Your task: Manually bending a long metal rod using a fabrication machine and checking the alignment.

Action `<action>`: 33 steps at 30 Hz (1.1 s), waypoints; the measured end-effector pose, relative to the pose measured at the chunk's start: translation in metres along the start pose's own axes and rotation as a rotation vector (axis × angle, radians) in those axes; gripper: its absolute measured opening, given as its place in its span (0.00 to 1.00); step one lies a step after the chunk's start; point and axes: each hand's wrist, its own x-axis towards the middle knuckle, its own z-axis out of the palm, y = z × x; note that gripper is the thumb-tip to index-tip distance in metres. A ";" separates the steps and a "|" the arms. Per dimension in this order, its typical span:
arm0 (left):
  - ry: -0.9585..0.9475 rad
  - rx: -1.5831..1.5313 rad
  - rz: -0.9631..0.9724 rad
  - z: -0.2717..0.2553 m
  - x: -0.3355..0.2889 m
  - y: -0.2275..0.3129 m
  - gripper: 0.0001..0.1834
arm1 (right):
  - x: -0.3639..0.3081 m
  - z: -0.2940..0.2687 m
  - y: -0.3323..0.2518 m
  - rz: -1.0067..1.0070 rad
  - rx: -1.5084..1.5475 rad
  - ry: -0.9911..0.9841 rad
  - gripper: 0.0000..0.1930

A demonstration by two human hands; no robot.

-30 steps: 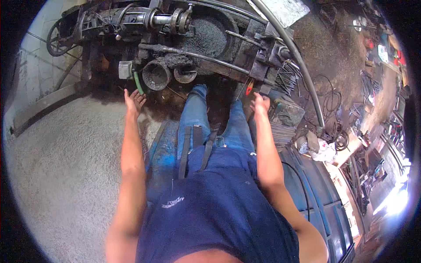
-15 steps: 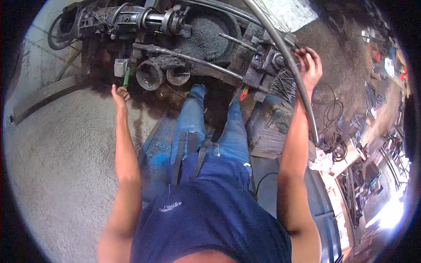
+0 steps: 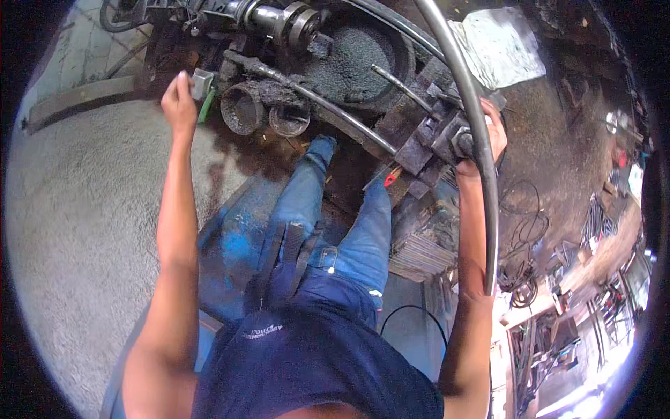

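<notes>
My left hand [image 3: 180,108] is closed beside a small grey box [image 3: 201,84] with a green handle [image 3: 206,106] below it; what its curled fingers hold, if anything, is hidden. At the right end of the machine, my right hand [image 3: 494,134] is curled at a greasy metal block with a large bolt [image 3: 460,142]. A long, curved metal bar [image 3: 472,105] passes across in front of this hand and over my right forearm. The bar covers part of the fingers, so their grip is not plain. A straight rod [image 3: 335,115] runs along the machine toward the block.
A round pan of dark metal chips [image 3: 352,63] is in the machine, with a cylindrical spindle [image 3: 296,24] to its left. Two open pipe ends [image 3: 241,110] face me below. A red-handled tool [image 3: 392,177] lies near my knee. Stacked rods [image 3: 412,251] and cables [image 3: 523,223] are at right.
My left hand has risen from below the green handle to beside the grey box. My right hand has come lower on the block, its fingers more curled. The bar's lower end reaches farther down.
</notes>
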 end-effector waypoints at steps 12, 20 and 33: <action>0.017 0.017 0.376 0.085 0.114 0.067 0.20 | 0.011 0.005 -0.005 0.197 0.086 -0.061 0.19; -0.113 -0.169 0.414 0.118 0.132 0.091 0.27 | 0.020 0.047 0.003 0.134 0.165 -0.055 0.17; -0.383 0.041 0.432 0.126 0.120 0.101 0.28 | 0.029 0.079 0.004 0.118 0.199 -0.074 0.16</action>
